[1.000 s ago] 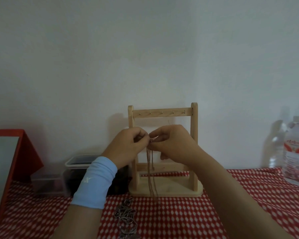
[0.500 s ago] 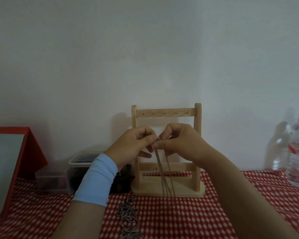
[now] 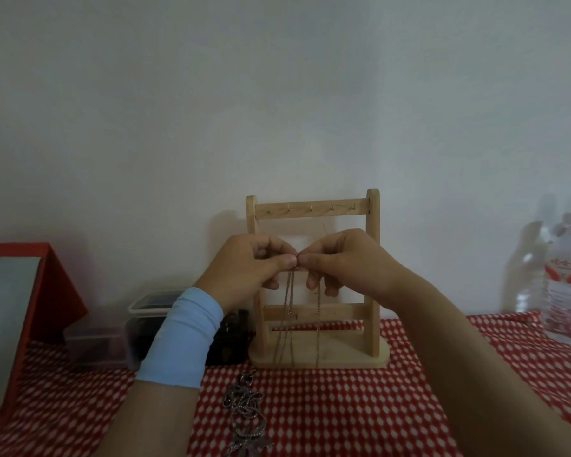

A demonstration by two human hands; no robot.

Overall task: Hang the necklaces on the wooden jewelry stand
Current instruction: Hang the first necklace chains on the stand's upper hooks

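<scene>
Left hand (image 3: 251, 268) and right hand (image 3: 346, 262) meet fingertip to fingertip and pinch the thin chain necklace (image 3: 289, 298) at its top. Strands dangle before the wooden jewelry stand (image 3: 373, 216). Probably readying a loop for a hook (image 3: 310, 208). Heaped necklace (image 3: 246, 413) waits nearer.

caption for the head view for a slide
Left hand and right hand pinch a thin necklace before the wooden jewelry stand.
</scene>
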